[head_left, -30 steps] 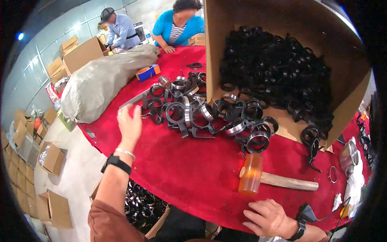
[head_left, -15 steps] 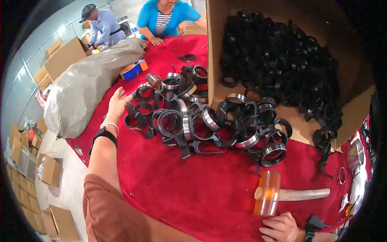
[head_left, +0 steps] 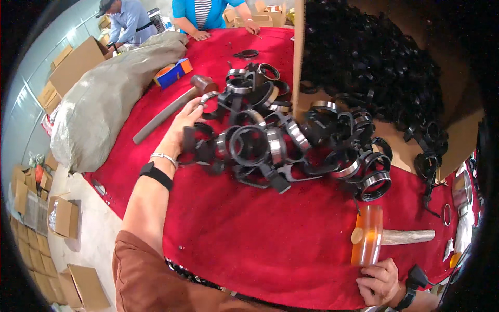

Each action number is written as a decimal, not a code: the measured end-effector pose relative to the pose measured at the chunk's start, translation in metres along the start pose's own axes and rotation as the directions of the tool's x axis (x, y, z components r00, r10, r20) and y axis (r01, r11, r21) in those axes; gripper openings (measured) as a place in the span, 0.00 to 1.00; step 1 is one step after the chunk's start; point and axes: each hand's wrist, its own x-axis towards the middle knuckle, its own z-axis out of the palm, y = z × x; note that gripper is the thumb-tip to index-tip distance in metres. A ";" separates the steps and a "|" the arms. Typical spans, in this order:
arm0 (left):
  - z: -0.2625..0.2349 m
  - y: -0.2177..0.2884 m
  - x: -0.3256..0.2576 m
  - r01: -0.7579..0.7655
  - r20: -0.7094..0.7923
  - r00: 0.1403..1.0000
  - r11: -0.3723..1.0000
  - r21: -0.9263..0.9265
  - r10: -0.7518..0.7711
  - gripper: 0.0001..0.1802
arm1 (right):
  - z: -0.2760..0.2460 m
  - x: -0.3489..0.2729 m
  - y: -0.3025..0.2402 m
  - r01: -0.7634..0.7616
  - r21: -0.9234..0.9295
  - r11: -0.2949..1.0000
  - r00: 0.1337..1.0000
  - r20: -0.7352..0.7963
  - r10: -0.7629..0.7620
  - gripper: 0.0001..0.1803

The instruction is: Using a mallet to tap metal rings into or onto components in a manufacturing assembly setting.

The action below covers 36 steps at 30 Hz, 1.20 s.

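My left hand (head_left: 188,120) is at the left end of a pile of black rings with strap-like tails (head_left: 249,145), some with shiny metal bands. Its fingers are stretched out against the nearest rings and do not close round any. Beyond that hand lies a mallet with a brown head (head_left: 204,83) and a grey handle. My right hand (head_left: 379,282) rests at the near edge of the red cloth, loosely bent and holding nothing visible. Its fingers are close to the near end of a second mallet's amber head (head_left: 367,235); that mallet's wooden handle points right.
A large cardboard box (head_left: 298,57) tipped on its side holds many black rings. A grey sack (head_left: 104,104) and a blue-orange box (head_left: 174,73) are at the left. Two people (head_left: 208,13) stand at the far side. Cartons (head_left: 65,217) sit on the floor.
My left hand has moved right, off the brown mallet's handle, to the rings' left end. The handle now shows. My right hand stays by the amber mallet. The whole view has shifted.
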 end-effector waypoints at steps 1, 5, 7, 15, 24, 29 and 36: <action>0.005 0.003 -0.013 0.073 0.031 0.997 0.979 -0.192 -0.068 0.25 | 0.005 0.000 -0.002 0.005 -0.076 0.997 1.000 -0.008 -0.005 0.16; 0.023 0.015 -0.047 0.074 -0.036 0.996 0.980 -0.187 -0.082 0.25 | 0.007 -0.009 0.002 0.025 -0.109 0.994 1.000 0.006 -0.024 0.13; 0.026 0.026 -0.066 0.181 -0.016 0.979 0.908 -0.378 -0.203 0.25 | 0.009 -0.003 -0.005 -0.017 -0.050 0.999 0.998 -0.060 0.014 0.15; 0.003 0.033 -0.140 -0.160 -0.234 0.864 0.683 0.713 0.447 0.20 | 0.008 -0.002 -0.009 0.017 -0.013 1.000 0.993 -0.116 -0.018 0.14; 0.050 0.081 -0.138 -0.234 -0.041 0.940 0.728 0.645 0.339 0.22 | 0.006 -0.008 -0.011 0.063 -0.019 0.998 0.985 -0.159 -0.065 0.13; 0.050 0.110 -0.142 -0.065 -0.295 0.953 0.997 0.039 0.074 0.10 | 0.005 -0.013 -0.012 0.059 -0.011 0.998 0.986 -0.158 -0.060 0.12; 0.054 0.081 -0.260 -0.114 -0.266 0.958 0.707 -0.698 -0.108 0.13 | 0.008 -0.010 -0.011 0.087 -0.018 0.996 0.978 -0.187 -0.089 0.12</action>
